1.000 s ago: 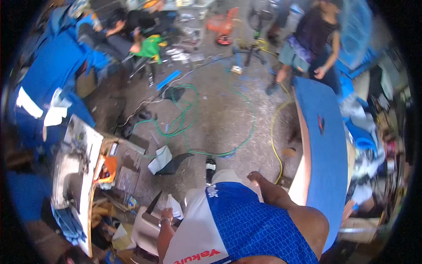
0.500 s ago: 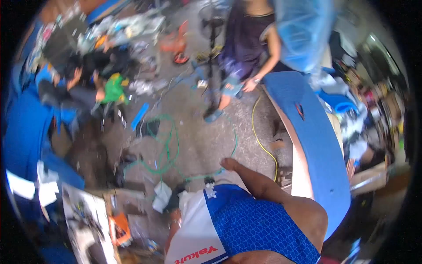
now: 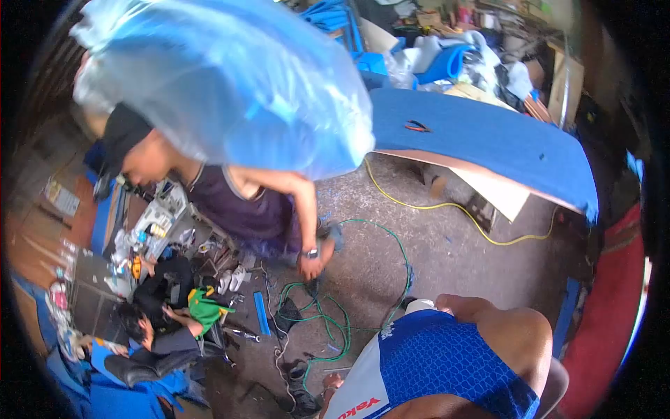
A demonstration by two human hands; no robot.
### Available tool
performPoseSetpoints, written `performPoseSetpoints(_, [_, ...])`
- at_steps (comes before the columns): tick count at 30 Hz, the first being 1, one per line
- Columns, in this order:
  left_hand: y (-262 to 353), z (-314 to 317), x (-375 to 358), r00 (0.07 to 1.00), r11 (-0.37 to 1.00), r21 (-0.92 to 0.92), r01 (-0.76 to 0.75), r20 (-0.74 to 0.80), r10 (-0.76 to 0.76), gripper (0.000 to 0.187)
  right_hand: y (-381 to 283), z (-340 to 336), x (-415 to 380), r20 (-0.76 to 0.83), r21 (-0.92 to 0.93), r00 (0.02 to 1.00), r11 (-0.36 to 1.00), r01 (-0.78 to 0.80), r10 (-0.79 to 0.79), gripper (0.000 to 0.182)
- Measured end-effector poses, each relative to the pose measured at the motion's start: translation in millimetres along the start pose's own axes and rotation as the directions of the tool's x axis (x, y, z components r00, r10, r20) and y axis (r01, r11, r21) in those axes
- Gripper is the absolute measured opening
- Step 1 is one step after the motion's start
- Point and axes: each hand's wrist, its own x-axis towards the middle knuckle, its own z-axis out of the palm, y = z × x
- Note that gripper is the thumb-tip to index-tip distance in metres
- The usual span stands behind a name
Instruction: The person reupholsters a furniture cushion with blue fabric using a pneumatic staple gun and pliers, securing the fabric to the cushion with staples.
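Note:
My right hand (image 3: 450, 303) is bent in close to my blue and white shirt (image 3: 433, 356), its fingers not showing clearly. Right beside it is a small white thing (image 3: 421, 305), and I cannot tell whether the hand holds it. Only a bit of my left hand (image 3: 332, 383) shows at the shirt's left edge, the rest hidden. Ahead stands a long blue-covered panel (image 3: 481, 129). On its top lie pliers with orange handles (image 3: 417, 126). A green hose (image 3: 335, 321) loops over the floor near my left hand.
A person (image 3: 244, 209) passes in front, carrying a large plastic-wrapped blue bundle (image 3: 230, 91) on the shoulder. Another person in a green top (image 3: 208, 311) is low at the left. A yellow cord (image 3: 447, 207) crosses the floor below the panel. A red surface (image 3: 607, 314) stands at right.
My view has swung to the right. The person with the bundle has come closer and now stands left of the panel. My right arm, stretched forward before, is drawn in to my body.

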Motion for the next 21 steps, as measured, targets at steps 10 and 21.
performPoseSetpoints(10, [20, -1, 28, 0.98, 0.983, 0.06, -0.175, 0.111, 0.168, 0.039, -22, 26, -31, -0.038, 0.153, 0.999, 0.988, -0.02, 0.026, 0.032])
performPoseSetpoints(21, [-8, 43, -18, 0.987, 0.992, 0.09, -0.092, 0.143, 0.078, 0.04, 24, 50, -43, -0.052, 0.07, 0.979, 0.979, -0.192, 0.196, 0.036])
